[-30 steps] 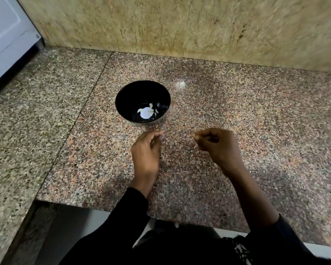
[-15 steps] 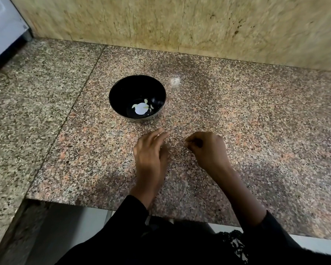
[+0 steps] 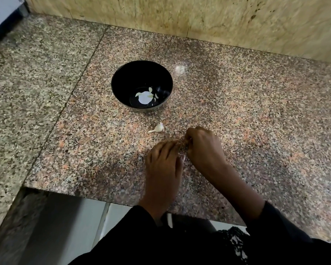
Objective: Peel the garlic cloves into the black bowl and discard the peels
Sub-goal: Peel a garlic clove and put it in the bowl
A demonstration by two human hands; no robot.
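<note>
Both hands meet fingertip to fingertip, left hand (image 3: 163, 165) and right hand (image 3: 203, 148) curled closed (contents hidden), probably pinching peel. Beyond them: a garlic clove (image 3: 158, 128), then the black bowl (image 3: 122, 81).

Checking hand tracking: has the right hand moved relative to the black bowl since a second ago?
Yes. The right hand has come left toward the left hand, closing the gap; their fingertips now meet below and right of the black bowl. The bowl itself looks unmoved on the counter.
</note>
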